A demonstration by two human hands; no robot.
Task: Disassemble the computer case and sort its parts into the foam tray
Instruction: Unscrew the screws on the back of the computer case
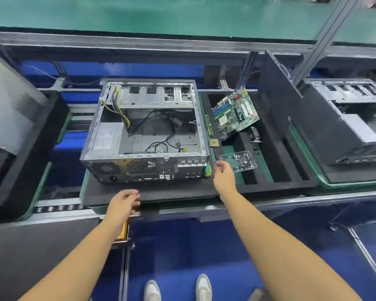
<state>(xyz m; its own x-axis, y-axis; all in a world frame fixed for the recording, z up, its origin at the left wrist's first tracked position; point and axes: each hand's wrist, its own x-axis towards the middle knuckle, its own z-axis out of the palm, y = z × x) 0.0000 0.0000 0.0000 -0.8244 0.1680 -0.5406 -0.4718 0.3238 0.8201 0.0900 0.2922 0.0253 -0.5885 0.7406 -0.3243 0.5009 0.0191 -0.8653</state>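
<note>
Computer case (pixel 143 131) lies opened at twelve o'clock, foam tray (pixel 269 185) at two, motherboard (pixel 234 111) tilted inside. Left hand (pixel 123 203) loose and empty at six; right hand (pixel 224 177) relaxed, apparently empty, near the screwdriver (pixel 208 170).

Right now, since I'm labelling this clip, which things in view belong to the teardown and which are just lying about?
Job: computer case, power supply inside it, motherboard, memory stick, clear screw box, screwdriver, foam tray.
Lying about: second case on the right, grey panel on the left, shoes.
</note>
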